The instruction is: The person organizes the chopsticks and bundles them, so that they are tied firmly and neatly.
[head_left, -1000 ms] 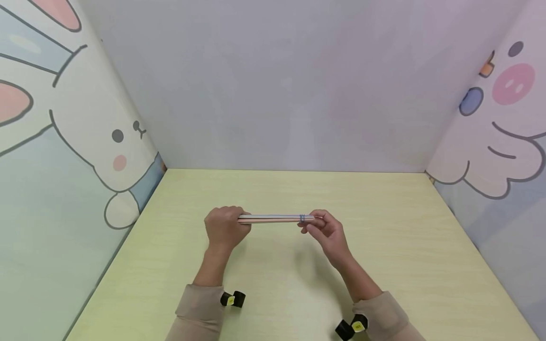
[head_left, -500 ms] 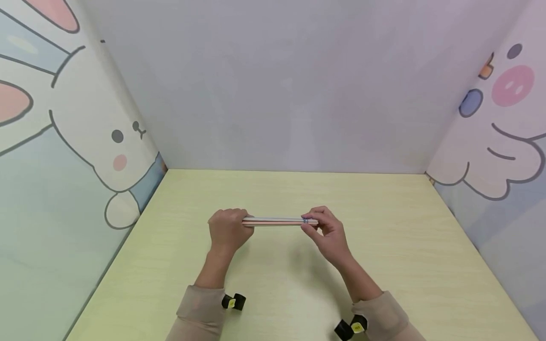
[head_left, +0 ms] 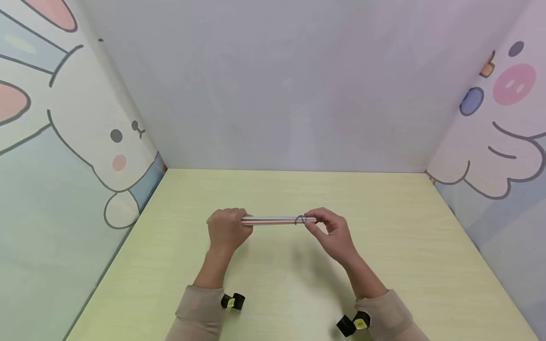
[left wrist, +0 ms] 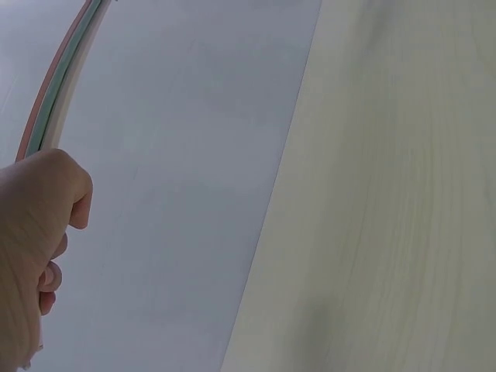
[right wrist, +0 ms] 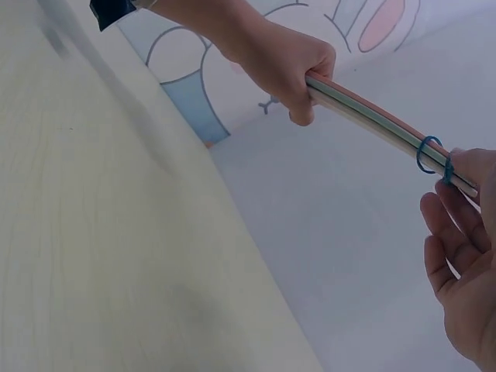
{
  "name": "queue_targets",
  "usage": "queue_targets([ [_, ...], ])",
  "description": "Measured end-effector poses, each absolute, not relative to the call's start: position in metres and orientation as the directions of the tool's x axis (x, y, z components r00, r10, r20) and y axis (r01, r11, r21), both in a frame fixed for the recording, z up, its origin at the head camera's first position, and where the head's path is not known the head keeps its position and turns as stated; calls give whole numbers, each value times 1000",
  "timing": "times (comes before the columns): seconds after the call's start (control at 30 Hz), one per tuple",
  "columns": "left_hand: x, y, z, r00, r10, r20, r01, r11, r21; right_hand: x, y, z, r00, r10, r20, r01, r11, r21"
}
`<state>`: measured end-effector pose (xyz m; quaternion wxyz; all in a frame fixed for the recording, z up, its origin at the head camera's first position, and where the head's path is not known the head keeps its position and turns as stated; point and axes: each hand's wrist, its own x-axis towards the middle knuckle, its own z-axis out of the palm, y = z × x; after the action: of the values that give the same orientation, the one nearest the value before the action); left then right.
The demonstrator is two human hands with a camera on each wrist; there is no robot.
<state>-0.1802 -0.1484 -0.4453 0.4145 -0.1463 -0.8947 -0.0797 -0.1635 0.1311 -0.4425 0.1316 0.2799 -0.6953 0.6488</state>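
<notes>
Loosened since the earlier frame, the band (right wrist: pixel 449 167) has moved from lying close about the sticks (head_left: pixel 273 221) to standing out in an arched loop near their right end, and the right hand (head_left: pixel 334 237) has shifted slightly toward the right of the frame. At far left, a rabbit (head_left: pixel 85 109) is drawn on the side wall. Lower left of centre, the left sleeve (head_left: pixel 199 310) carries a black block (head_left: pixel 239 301) at its cuff; above it the left hand (head_left: pixel 227 229) is curled in a fist round the left part of the sticks. Pink, green and cream lengths leave this fist side by side in the left wrist view and run out at its top edge. Just below the centre of the head view, the sticks lie nearly level, raised off the pale table (head_left: pixel 273 284), with the grey back wall (head_left: pixel 273 85) above. Right of centre, the band encircles the sticks, one turn open and another at the fingertips. Thumb and forefinger of the right hand pinch the band at the sticks' end; whether the sticks share this pinch cannot be told. Lower right, a second block (head_left: pixel 346 326) sits beside the right sleeve (head_left: pixel 386 315). At far right, a pig (head_left: pixel 514 85) with a pink snout is drawn on the wall.
</notes>
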Motion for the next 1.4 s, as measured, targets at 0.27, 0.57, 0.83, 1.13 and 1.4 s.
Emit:
queue_targets([
  [0.27,-179,-143,-444,-599,231,766,356,935,-4,-165,130,-440,-818,-266,511,-555,126,-822],
  [0.57,-178,-140,-442,-625,242,742,346,938,-15,-151,127,-410,-794,-322,515,-593,224,-774],
  [0.83,-179,-142,-441,-623,224,750,343,939,4,-158,134,-423,-823,-259,506,-555,175,-813],
  [1.13,-180,-131,-438,-601,271,752,380,925,-30,-166,134,-434,-782,-315,538,-610,209,-764],
  [1.4,-179,-127,-437,-590,285,755,385,922,-47,-166,140,-432,-798,-326,506,-588,245,-771],
])
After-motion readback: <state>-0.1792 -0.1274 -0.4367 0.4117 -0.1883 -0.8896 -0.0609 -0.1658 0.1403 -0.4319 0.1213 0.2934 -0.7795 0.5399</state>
